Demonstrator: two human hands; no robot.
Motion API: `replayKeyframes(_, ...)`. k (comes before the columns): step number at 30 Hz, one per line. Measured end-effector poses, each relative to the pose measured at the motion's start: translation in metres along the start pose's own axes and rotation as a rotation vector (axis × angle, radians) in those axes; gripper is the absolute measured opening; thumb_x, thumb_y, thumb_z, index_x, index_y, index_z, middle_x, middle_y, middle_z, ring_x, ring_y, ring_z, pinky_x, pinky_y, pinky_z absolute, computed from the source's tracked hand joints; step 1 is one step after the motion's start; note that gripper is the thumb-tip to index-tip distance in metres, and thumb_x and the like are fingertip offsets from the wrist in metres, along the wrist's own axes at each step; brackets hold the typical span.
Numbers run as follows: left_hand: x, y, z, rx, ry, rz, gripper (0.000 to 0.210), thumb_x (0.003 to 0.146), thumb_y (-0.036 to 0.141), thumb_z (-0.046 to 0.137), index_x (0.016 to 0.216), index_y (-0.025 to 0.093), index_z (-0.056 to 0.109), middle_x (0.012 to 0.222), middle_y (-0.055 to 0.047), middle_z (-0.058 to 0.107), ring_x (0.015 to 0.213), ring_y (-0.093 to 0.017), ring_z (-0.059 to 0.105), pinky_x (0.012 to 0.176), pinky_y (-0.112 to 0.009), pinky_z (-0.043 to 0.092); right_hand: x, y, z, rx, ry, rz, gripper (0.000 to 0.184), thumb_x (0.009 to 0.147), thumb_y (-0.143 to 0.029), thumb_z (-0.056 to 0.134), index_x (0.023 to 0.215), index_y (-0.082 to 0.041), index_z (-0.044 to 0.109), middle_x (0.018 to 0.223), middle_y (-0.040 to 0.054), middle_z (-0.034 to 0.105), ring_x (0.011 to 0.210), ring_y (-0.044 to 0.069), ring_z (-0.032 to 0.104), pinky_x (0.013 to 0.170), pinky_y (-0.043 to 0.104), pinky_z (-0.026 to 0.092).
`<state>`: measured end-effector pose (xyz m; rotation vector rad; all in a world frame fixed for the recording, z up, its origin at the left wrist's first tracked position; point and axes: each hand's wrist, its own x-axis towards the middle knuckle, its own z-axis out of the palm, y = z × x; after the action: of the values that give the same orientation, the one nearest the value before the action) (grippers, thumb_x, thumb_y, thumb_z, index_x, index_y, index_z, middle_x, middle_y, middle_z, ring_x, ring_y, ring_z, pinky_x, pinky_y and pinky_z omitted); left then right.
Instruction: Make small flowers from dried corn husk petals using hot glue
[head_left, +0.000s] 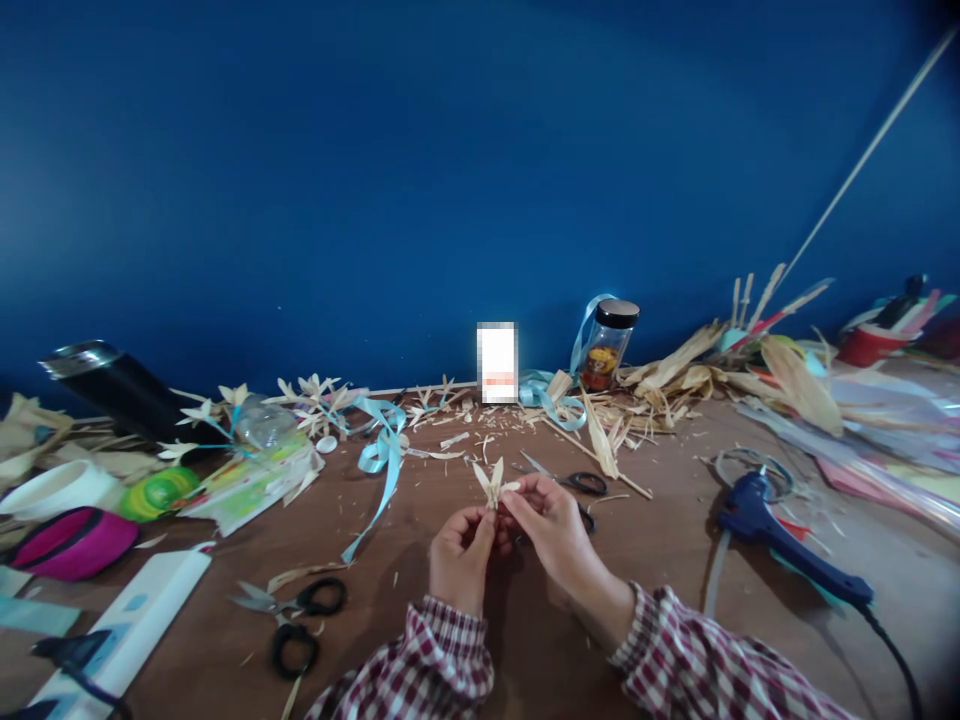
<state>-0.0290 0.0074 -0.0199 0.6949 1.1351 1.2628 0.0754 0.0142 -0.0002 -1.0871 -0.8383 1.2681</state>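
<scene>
Between my two hands is a small corn husk flower [491, 482] with pale, pointed petals spread upward. My left hand [463, 548] pinches its base between thumb and fingers. With thumb and forefinger, my right hand [551, 525] grips a petal on the right side. One pair of black-handled scissors [585, 483] lies just behind my right hand, partly hidden by it. Another pair of scissors [289, 610] rests with blades apart to the left of my left hand.
A blue glue gun [791, 545] with its cord lies at right. Light blue ribbon [382, 450], husk scraps [675, 380] and a lidded jar [609, 345] line the back. A white power strip [124, 630] and a black bottle [124, 385] are on the left.
</scene>
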Motion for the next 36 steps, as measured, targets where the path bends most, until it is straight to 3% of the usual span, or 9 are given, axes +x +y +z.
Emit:
replayKeyframes(14, -0.0014, 0.0003, 0.0036, -0.027, 0.052, 0.01, 0.031, 0.054, 0.036, 0.076, 0.067, 0.01, 0.064, 0.054, -0.003, 0.065, 0.047, -0.01, 0.057, 0.047, -0.022, 0.052, -0.0001, 0.0001, 0.0004, 0.035, -0.002, 0.018, 0.024, 0.064, -0.032, 0.071, 0.069, -0.016, 0.053, 0.061, -0.0009, 0.064, 0.053, 0.011, 0.057, 0.051, 0.022, 0.046)
replayKeyframes(23, -0.0014, 0.0018, -0.0009, -0.001, -0.03, -0.006, 0.027, 0.059, 0.036, 0.073, 0.069, 0.012, 0.064, 0.058, -0.001, 0.066, 0.05, -0.011, 0.058, 0.051, -0.023, 0.052, 0.0003, 0.0003, 0.0003, -0.012, 0.002, 0.006, 0.025, 0.064, -0.035, 0.07, 0.069, -0.016, 0.054, 0.062, -0.0003, 0.064, 0.054, 0.013, 0.059, 0.052, 0.023, 0.048)
replayKeyframes(36, 0.0002, -0.0026, 0.0012, 0.0, 0.017, 0.02, 0.031, 0.057, 0.038, 0.074, 0.066, 0.011, 0.063, 0.054, -0.002, 0.064, 0.046, -0.01, 0.056, 0.047, -0.021, 0.051, -0.0003, 0.0004, -0.0001, -0.028, 0.006, 0.003, 0.026, 0.064, -0.035, 0.071, 0.069, -0.016, 0.053, 0.06, -0.0012, 0.062, 0.054, 0.012, 0.057, 0.054, 0.024, 0.047)
